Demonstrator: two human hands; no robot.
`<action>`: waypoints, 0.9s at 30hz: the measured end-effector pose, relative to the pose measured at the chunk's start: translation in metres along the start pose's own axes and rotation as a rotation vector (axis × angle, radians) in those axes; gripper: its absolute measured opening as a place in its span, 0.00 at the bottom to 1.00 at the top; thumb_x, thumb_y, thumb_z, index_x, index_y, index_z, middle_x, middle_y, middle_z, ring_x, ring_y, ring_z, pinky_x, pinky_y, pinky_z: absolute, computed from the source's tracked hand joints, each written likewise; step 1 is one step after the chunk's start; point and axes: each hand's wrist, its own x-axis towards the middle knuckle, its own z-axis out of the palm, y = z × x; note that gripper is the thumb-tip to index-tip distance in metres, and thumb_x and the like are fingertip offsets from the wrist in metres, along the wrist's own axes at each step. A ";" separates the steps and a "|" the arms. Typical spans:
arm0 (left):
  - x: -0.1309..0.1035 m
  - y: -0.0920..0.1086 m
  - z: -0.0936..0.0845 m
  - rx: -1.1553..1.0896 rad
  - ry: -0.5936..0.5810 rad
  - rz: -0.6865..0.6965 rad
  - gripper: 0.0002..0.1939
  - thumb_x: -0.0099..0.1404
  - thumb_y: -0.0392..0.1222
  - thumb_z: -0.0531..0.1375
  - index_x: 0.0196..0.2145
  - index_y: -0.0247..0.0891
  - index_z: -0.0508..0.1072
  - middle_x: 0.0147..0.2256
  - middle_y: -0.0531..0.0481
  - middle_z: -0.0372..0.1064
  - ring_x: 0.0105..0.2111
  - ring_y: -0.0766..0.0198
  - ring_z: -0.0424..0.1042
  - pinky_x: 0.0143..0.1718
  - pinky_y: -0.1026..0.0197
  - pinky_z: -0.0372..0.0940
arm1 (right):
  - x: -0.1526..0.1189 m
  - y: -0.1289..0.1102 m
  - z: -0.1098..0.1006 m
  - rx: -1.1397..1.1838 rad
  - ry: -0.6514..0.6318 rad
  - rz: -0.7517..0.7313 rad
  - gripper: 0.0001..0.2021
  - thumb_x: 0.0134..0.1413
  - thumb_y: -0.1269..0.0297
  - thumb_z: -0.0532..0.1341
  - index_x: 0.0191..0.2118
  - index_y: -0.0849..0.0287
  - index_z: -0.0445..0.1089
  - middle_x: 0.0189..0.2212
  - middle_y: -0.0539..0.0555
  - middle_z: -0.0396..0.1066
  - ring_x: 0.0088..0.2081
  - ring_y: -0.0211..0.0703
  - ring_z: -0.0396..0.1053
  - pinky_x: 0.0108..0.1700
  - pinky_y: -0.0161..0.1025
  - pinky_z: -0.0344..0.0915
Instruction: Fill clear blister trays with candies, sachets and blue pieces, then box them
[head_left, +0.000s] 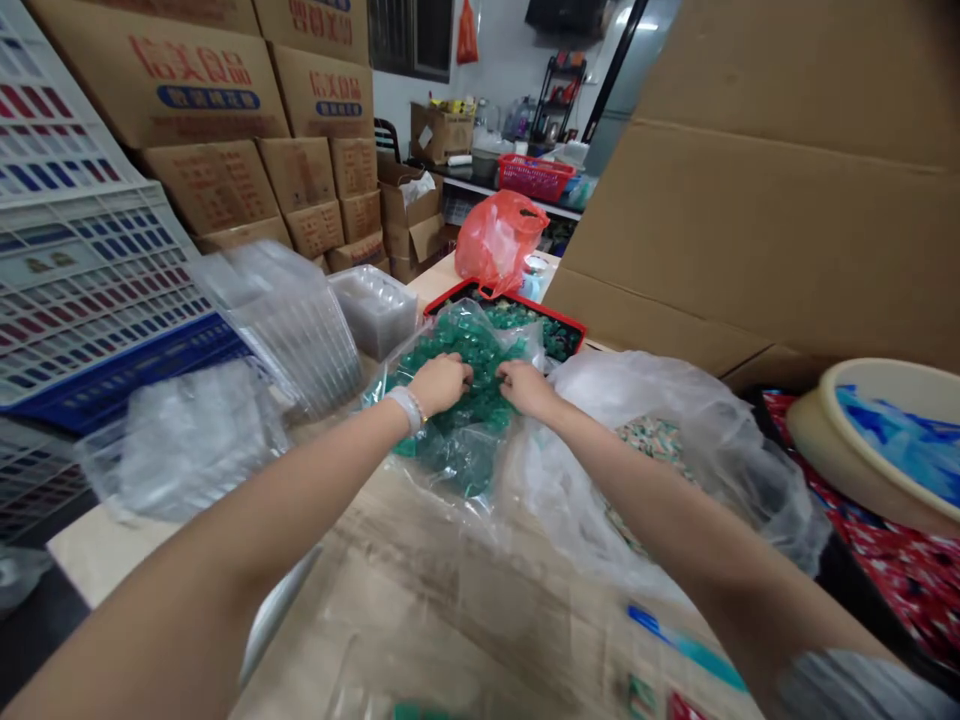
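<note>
A clear plastic bag (457,495) full of small green wrapped pieces (480,350) lies on the wooden table (405,610). Over its left part is my left hand (441,383), with fingers curled closed among the green pieces; a pale band and a beaded bracelet circle that wrist. My right hand (527,388) is opposite, its thumb and fingers pinched together at the bag's right side. What either hand grips is too small to make out. Behind the bag stands a red-rimmed black tray (576,338) holding more dark green pieces.
Clear plastic containers (292,320) are stacked at left, beside white and blue crates (90,240). A red plastic bag (499,240) stands behind the tray. To the right are a cloudy bag (570,470) of multicoloured pieces, a cream tub (810,420) and a large cardboard sheet (750,220).
</note>
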 end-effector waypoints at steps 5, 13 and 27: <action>-0.014 0.001 -0.018 -0.710 0.093 -0.226 0.16 0.54 0.31 0.55 0.43 0.32 0.69 0.40 0.44 0.69 0.41 0.60 0.68 0.47 0.58 0.60 | -0.008 0.005 0.003 0.276 0.116 -0.016 0.11 0.45 0.75 0.56 0.37 0.62 0.68 0.26 0.50 0.64 0.28 0.36 0.61 0.34 0.34 0.60; -0.038 0.021 -0.036 -1.725 -0.050 -0.533 0.13 0.54 0.22 0.50 0.35 0.28 0.69 0.32 0.43 0.70 0.31 0.66 0.72 0.38 0.63 0.67 | -0.033 -0.038 -0.010 0.519 0.327 -0.182 0.13 0.48 0.72 0.55 0.42 0.60 0.67 0.36 0.55 0.64 0.34 0.38 0.63 0.40 0.39 0.62; -0.121 0.044 -0.023 -1.525 0.074 -0.625 0.06 0.55 0.28 0.53 0.27 0.31 0.69 0.20 0.53 0.63 0.19 0.73 0.62 0.22 0.68 0.59 | -0.101 -0.078 -0.007 1.122 0.037 -0.035 0.14 0.40 0.60 0.59 0.36 0.59 0.62 0.22 0.44 0.56 0.23 0.31 0.56 0.25 0.31 0.56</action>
